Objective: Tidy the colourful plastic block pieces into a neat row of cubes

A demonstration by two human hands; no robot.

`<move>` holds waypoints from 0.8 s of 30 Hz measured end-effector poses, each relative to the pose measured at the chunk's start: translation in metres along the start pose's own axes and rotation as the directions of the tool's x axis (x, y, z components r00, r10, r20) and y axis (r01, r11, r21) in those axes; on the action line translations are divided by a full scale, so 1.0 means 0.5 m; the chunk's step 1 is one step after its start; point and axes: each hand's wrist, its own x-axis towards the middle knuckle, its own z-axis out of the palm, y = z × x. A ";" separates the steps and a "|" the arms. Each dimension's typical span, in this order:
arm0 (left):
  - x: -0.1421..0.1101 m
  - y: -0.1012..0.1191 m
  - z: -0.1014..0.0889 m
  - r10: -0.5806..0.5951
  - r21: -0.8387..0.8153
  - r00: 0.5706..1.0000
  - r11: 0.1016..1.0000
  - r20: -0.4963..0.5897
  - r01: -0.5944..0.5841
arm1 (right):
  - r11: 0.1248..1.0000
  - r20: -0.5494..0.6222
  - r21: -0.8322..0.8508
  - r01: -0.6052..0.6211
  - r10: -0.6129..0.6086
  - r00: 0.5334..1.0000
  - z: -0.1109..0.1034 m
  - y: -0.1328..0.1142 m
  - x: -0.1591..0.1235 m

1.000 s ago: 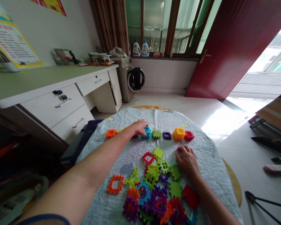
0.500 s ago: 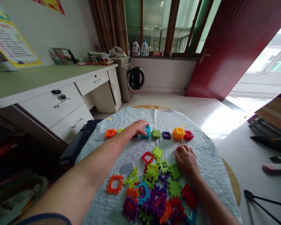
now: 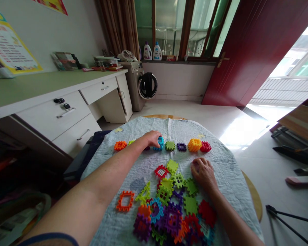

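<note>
My left hand (image 3: 152, 138) reaches to the far row of toy blocks, its fingers curled on a blue block (image 3: 159, 142). Further along that row sit a green block (image 3: 170, 146), a purple block (image 3: 181, 147), an orange-yellow cube (image 3: 194, 145) and a red block (image 3: 205, 147). An orange block (image 3: 120, 146) lies at the row's left end. My right hand (image 3: 203, 173) rests knuckles-up on the cloth with fingers curled, touching the pile of flat interlocking pieces (image 3: 169, 201). What it holds, if anything, is hidden.
A pale blue quilted cloth (image 3: 228, 174) covers a round wooden table (image 3: 254, 198). A white desk with drawers (image 3: 66, 109) stands to the left, a small washing machine (image 3: 143, 85) at the back, a red door (image 3: 246, 51) to the right. Black tripod legs (image 3: 287, 218) lie on the floor.
Both hands stay almost where they were. The view has shifted slightly, and the blue block under my left fingers has barely moved.
</note>
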 end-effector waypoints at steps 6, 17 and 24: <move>0.004 -0.004 0.004 -0.005 -0.007 1.000 1.000 0.014 0.005 | 1.000 0.005 -0.008 -0.010 0.010 1.000 -0.001 -0.001 0.000; -0.050 0.023 0.002 -0.061 -0.056 0.985 0.997 -0.164 0.052 | 1.000 0.005 -0.023 -0.005 0.005 1.000 0.005 0.005 0.001; -0.208 0.077 0.043 0.033 -0.128 0.956 0.989 -0.290 -0.073 | 0.999 -0.026 -0.041 0.014 -0.015 1.000 0.010 0.010 0.002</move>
